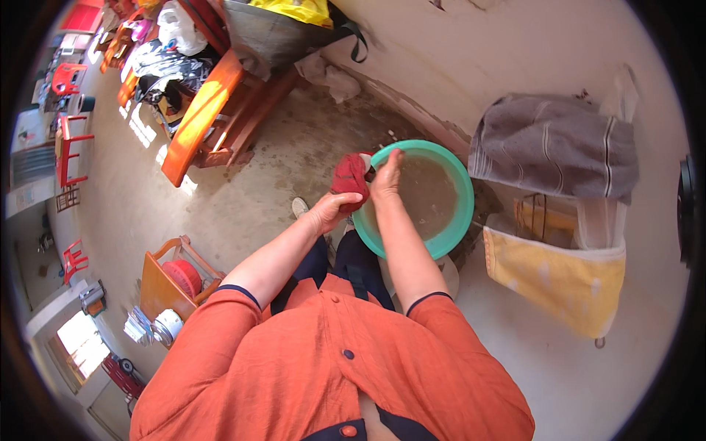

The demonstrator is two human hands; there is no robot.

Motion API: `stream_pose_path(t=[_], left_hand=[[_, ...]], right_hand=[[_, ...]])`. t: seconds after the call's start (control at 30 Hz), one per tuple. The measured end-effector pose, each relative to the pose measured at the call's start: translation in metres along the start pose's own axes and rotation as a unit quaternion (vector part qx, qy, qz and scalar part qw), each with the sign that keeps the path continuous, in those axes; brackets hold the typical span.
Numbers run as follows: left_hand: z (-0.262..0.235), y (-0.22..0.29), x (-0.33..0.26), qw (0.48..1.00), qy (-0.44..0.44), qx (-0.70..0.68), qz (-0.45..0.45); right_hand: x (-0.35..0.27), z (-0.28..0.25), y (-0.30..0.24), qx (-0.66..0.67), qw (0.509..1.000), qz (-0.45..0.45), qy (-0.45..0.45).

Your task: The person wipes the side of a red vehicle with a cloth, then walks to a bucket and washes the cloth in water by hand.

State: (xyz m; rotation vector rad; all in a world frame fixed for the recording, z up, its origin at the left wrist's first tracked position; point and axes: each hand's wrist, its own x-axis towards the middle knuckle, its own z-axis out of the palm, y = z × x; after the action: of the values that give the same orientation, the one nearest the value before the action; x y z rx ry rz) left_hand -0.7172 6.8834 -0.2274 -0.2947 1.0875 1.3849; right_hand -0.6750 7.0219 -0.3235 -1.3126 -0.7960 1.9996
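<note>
My left hand [332, 211] is closed around a red cloth item [348, 181], with its thumb lying across the near side. A small pale patch shows at the item's upper right. My right hand [387, 176] is over the left rim of a round turquoise basin [462, 228], right beside the red item. Its fingers look curled and are partly hidden; a small dark bit shows at their tips, too small to name. Murky, greyish water [426, 195] fills much of the basin, which is in front of me and to the right.
A wooden bench [202, 117] heaped with bags and clothes is at the far left. On the right wall hang a grey striped towel [555, 143] and a yellow cloth holder [559, 279]. A wooden chair [165, 283] with a red round thing [182, 276] is at left.
</note>
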Motion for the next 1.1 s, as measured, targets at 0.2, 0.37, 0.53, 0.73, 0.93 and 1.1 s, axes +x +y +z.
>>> stream_pose_path(t=[0.2,0.37,0.53,0.73,0.93,1.1], left_hand=[[-0.007,-0.012,0.008,1.0,-0.001,-0.012,0.003],[-0.003,-0.007,0.014,0.999,0.035,-0.013,0.007],[-0.004,-0.009,0.019,0.999,0.033,0.011,0.04],[-0.01,-0.021,0.019,0.998,0.038,0.009,0.05],[-0.004,-0.018,0.018,0.995,0.068,0.028,0.066],[0.009,-0.012,0.009,0.951,0.128,0.235,0.155]], right_hand=[[-0.1,-0.078,0.023,-0.147,0.944,0.173,-0.238],[-0.118,-0.177,-0.064,-0.706,0.575,0.16,-0.381],[-0.033,-0.201,-0.15,-0.944,0.026,-0.094,-0.316],[0.005,-0.166,-0.156,-0.926,-0.14,-0.217,-0.274],[-0.052,-0.196,-0.131,-0.95,0.064,-0.005,-0.307],[-0.006,-0.191,-0.143,-0.928,0.196,-0.17,-0.266]])
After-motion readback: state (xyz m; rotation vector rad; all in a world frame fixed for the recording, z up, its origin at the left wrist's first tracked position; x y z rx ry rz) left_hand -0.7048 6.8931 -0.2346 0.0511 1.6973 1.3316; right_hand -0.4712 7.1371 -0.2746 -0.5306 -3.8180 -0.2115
